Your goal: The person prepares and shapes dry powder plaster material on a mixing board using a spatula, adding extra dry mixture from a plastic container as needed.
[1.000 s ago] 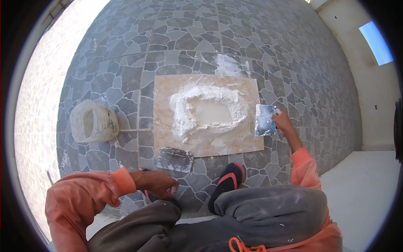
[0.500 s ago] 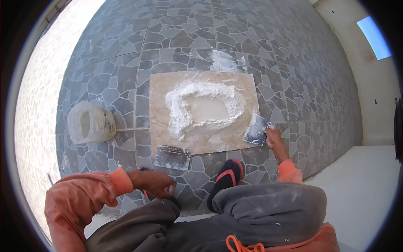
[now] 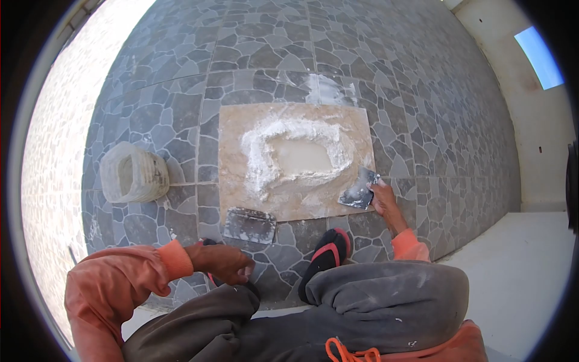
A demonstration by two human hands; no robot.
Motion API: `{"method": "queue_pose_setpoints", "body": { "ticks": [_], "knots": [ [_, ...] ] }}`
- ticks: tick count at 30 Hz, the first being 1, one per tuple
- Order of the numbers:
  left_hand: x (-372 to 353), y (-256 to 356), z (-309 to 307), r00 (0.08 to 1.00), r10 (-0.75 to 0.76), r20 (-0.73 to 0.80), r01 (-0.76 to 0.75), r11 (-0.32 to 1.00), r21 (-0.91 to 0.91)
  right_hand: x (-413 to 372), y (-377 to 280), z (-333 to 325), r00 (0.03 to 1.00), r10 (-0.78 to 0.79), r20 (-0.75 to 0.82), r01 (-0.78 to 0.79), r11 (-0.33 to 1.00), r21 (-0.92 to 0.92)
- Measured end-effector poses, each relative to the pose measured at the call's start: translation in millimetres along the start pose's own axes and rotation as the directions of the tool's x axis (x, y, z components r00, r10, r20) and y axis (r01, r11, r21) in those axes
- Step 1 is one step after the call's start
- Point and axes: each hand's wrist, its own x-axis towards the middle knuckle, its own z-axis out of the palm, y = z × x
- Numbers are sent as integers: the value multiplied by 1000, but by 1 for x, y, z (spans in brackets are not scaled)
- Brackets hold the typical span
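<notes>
My right hand is closed around a wide putty knife, its blade smeared with white. The blade lies over the lower right corner of a tan board. On that board a ring of white powder surrounds a pool of pale liquid. A second flat blade, also white-smeared, lies against the board's lower left edge, its handle not visible. My left hand hangs by my left knee with curled fingers, and I see nothing in it.
A whitish plastic container with an open top stands left of the board. Spilled white material marks the stone-patterned floor beyond the board. My sandalled foot is just below it. A pale wall rises at the right.
My right hand has moved the putty knife slightly left, further over the board's corner, and its blade has turned. My left hand has stayed by the knee.
</notes>
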Motion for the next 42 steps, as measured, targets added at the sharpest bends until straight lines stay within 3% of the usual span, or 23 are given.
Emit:
{"method": "queue_pose_setpoints", "body": {
  "ticks": [6,21,30,36,42],
  "knots": [
    [-1,3,-4,1000,-21,15,21,1000,-7,-12,-5,9,996,79,52,-84,991,102],
    [3,-5,1,1000,24,-9,-23,999,27,-36,-10,46,992,-101,-77,87,982,-169],
    [3,-5,2,1000,18,-10,-18,1000,25,-59,-10,96,981,-167,-98,149,975,-166],
    [1,-1,0,1000,25,-10,-25,999,35,-72,-17,125,992,-87,-88,69,980,-189],
    [2,-4,3,1000,23,-20,-22,999,35,-76,-18,143,999,7,38,-5,999,-40]
  ]
}}
